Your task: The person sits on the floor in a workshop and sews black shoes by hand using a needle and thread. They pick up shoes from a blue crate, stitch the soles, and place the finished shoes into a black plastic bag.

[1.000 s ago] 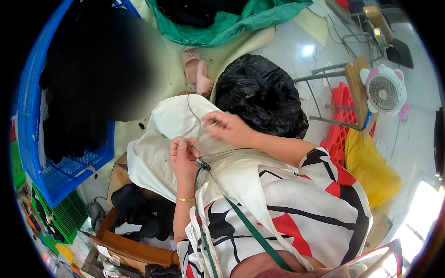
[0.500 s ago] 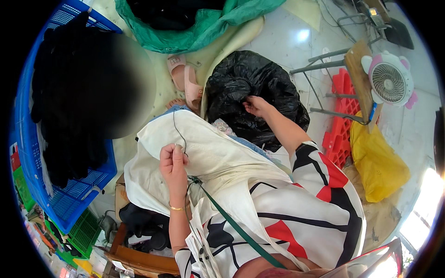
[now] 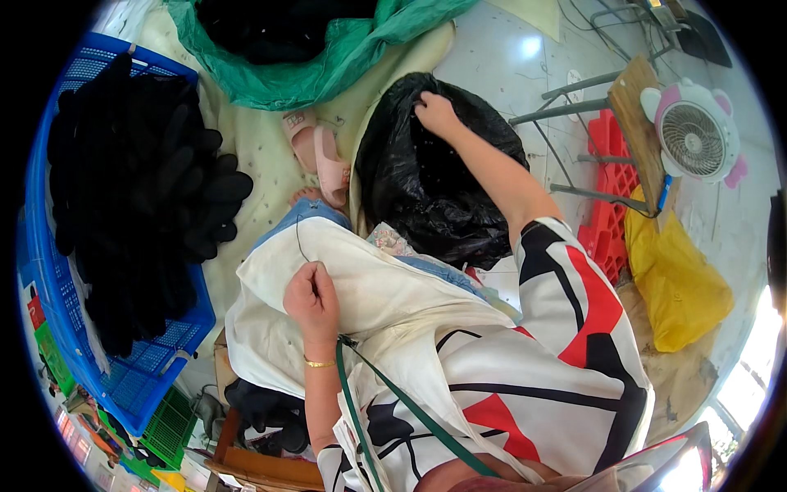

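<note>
My left hand (image 3: 311,297) is closed in a fist over my lap. A thin black thread (image 3: 298,238) comes out above it and curves across the white apron (image 3: 369,283). To the right, my right hand (image 3: 437,113) is shut on the far rim of a black plastic bag (image 3: 393,205), with its fingertips partly hidden. The bag's mouth gapes below that hand, and its inside is dark with small pale specks. A floral cloth (image 3: 389,240) shows between the bag and my lap.
At the left, a blue plastic basket (image 3: 152,402) holds a heap of black fabric pieces (image 3: 164,189). A green sack (image 3: 287,86) with dark contents stands beyond. Pink slippers (image 3: 328,164) lie near my foot. On the right are a wooden stool (image 3: 638,107), a fan (image 3: 697,135) and a yellow bag (image 3: 676,287).
My right hand has moved away from me to the bag's far rim, and the bag now gapes wider. My left hand has turned from a raised pinch into a fist, the thread still at it.
</note>
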Motion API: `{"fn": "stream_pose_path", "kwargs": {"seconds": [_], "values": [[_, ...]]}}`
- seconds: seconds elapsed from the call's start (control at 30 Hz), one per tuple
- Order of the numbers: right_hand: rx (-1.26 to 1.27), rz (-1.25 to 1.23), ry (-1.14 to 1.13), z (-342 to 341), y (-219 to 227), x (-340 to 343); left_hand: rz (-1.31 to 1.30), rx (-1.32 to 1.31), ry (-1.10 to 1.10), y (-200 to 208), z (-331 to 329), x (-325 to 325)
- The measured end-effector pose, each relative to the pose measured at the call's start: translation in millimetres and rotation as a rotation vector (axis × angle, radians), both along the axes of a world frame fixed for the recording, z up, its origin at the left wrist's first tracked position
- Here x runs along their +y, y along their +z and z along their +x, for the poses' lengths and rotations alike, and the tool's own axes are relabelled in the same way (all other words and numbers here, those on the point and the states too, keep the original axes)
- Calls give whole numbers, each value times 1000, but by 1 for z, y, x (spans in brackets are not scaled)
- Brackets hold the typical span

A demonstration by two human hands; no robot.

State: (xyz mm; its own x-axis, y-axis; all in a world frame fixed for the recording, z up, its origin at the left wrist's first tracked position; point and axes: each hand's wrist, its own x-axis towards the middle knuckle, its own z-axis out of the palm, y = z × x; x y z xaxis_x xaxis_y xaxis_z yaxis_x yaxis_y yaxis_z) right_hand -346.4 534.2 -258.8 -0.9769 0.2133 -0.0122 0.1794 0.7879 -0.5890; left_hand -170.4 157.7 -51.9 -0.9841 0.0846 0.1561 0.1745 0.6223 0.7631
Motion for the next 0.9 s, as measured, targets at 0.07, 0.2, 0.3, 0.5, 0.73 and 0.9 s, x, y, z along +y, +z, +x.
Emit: {"fn": "stream_pose_path", "kwargs": {"seconds": [0.07,0.2,0.3,0.5,0.73,0.9], "values": [[61,-112,-63,28,-1,-23,-69,26,-4,-2,3,-2],[-54,-192,-40,104,-28,-44,-198,56,-21,1,5,0],[-254,-5,-56,140,-57,-36,-268,69,-74,-1,2,2],[-652,170,-30,65,-64,-19,-336,92,-92,-5,7,2],[-884,190,-134,49,-144,-29,-315,-14,-174,4,-6,0],[-945,287,-87,75,-158,-59,-215,169,-147,2,-7,0]]}}
